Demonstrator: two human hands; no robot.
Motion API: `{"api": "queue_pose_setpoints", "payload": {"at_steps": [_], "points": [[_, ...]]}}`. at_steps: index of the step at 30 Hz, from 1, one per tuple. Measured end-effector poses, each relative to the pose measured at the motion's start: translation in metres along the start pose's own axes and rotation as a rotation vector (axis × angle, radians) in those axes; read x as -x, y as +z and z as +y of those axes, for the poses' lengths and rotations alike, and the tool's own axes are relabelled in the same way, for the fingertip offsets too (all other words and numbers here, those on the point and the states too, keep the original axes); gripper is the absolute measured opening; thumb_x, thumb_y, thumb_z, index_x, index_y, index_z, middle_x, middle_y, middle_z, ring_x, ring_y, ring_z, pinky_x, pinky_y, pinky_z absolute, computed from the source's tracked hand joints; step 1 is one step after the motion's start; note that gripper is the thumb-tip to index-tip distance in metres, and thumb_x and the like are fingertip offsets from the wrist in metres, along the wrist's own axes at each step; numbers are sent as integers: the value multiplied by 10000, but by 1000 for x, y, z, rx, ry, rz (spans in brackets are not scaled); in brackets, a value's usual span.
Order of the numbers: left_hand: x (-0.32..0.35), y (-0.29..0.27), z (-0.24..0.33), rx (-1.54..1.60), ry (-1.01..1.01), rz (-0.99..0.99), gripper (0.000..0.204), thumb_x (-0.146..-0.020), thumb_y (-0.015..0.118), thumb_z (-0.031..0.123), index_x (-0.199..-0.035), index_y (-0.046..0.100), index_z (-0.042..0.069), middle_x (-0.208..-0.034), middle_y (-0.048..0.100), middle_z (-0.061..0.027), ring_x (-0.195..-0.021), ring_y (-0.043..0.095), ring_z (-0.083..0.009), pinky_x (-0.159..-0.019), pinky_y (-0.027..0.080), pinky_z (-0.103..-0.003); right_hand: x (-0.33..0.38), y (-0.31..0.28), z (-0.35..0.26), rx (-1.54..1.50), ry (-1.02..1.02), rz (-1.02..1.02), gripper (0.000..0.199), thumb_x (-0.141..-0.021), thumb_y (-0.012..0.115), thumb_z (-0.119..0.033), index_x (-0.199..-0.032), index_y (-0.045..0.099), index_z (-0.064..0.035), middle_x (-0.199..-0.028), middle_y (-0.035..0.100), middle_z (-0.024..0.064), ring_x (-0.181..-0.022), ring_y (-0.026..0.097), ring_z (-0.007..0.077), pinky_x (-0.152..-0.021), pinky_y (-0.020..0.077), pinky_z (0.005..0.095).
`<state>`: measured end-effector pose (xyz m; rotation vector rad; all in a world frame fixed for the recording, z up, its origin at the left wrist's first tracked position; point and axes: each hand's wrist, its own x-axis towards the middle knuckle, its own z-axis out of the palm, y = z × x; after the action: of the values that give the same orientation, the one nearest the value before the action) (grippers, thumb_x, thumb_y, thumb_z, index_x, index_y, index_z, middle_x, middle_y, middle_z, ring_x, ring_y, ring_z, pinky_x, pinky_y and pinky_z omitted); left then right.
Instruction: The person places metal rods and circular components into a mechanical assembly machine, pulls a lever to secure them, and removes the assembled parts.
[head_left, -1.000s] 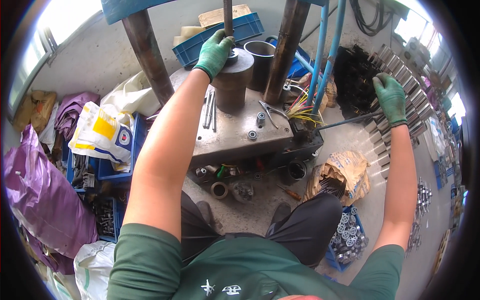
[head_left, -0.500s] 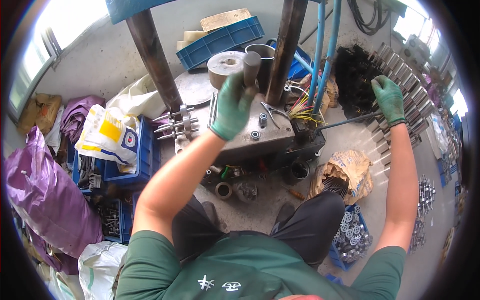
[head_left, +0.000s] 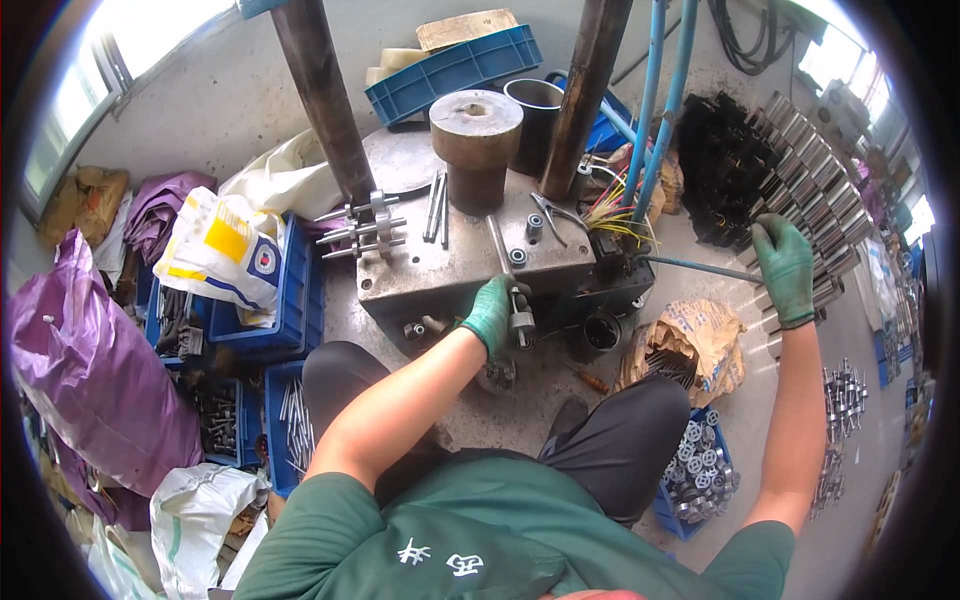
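I am gripping a steel shaft point(head_left: 497, 240) in my left hand point(head_left: 493, 312), its bare end pointing away from me beyond my fingers and its ringed end showing just beside my hand, on the right. The shaft is slanting over the front edge of the press bed point(head_left: 450, 268); I cannot tell whether it is touching the metal. Just right of its bare end, two small bearings point(head_left: 517, 257) are sitting, and farther back a round pedestal point(head_left: 476, 135) is standing. My right hand point(head_left: 786, 265), well apart, is closing on the end of a thin bar point(head_left: 700, 267) beside the bed. I judge that I am at a handling step, holding this one shaft while other ringed shafts point(head_left: 377, 231) are resting at the bed's left corner. The next move is probably calling for a firm, steady grip, so the bare end is not knocking the bearings.
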<state>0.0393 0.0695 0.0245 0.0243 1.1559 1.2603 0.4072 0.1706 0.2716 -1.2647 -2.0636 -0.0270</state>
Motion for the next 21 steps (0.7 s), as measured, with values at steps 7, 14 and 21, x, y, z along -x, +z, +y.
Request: {"api": "queue_pose_setpoints", "payload": {"at_steps": [7, 14, 21], "points": [[2, -3, -10, -27, -84, -44, 413, -1097, 542, 426, -927, 680, 76, -680, 594, -18, -557, 564, -190, -546, 535, -377, 34, -2, 40, 104, 3, 45, 259, -1002, 743, -211, -1124, 766, 16, -1057, 778, 167, -903, 751, 269, -830, 588, 360], [48, -51, -44, -1017, 764, -50, 234, -1055, 642, 244, -1109, 745, 41, -934, 668, -73, -928, 656, -218, -856, 526, -373, 62, 0, -44, 24, -224, -19, 261, -946, 778, -155, -1152, 747, 3, -1104, 756, 173, -977, 743, 322, -870, 585, 402], [83, -113, 62, -207, 727, 264, 161, -1057, 712, 211, -1156, 708, 84, -984, 718, -31, -840, 694, -183, -780, 597, -317, 52, 71, -168, -384, -511, -270, 272, -910, 778, -187, -1120, 751, -15, -1056, 749, 186, -955, 732, 379, -848, 583, 442]]}}
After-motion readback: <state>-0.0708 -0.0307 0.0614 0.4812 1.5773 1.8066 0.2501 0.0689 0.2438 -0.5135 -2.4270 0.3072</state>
